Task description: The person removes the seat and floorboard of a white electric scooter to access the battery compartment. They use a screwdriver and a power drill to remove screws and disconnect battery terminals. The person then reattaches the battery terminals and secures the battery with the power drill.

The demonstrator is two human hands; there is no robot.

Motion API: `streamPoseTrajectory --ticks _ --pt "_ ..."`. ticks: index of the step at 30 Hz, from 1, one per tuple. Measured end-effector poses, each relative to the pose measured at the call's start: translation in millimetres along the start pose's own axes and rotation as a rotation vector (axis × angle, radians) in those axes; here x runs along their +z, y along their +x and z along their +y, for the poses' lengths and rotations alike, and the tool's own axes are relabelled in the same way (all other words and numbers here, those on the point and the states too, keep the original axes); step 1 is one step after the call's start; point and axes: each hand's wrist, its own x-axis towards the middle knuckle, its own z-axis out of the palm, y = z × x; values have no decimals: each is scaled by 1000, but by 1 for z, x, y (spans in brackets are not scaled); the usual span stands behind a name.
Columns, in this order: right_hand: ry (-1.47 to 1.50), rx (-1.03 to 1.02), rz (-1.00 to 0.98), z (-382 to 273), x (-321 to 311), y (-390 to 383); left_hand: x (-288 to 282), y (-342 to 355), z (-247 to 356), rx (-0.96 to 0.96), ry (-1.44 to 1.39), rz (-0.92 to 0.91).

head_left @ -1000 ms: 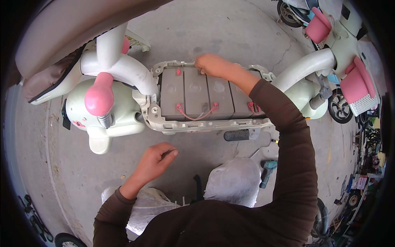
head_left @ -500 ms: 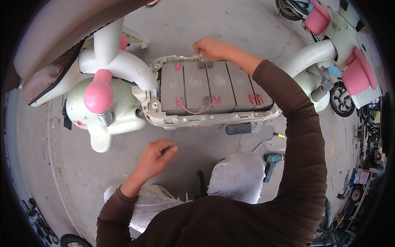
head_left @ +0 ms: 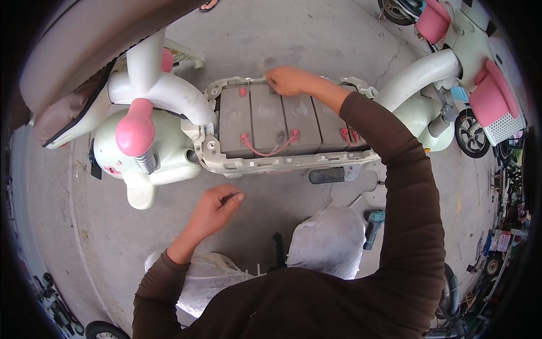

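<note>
Now my right hand (head_left: 285, 82) has come back down to the batteries (head_left: 267, 116), within reach again. It and my left hand (head_left: 216, 209) are curled; any grip I cannot tell.

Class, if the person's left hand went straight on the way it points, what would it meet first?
Probably the near rim of the pale battery tray, up and to the right of the left hand in the picture; height is hard to judge, so it might pass above.

Two bare hands (head_left: 217, 210), at least four grey batteries (head_left: 268, 116), five visible red terminals (head_left: 294, 134), one teal drill (head_left: 373, 229)
</note>
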Motion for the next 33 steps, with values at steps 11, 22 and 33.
streamPoseTrajectory --ticks 11,22,33 --pt "604 125 93 15 -42 -59 -7 113 51 139 170 -27" --pt "535 240 1001 2 28 -252 16 262 45 319 906 156" --pt "455 296 1208 3 44 -247 18 270 57 105 616 157"
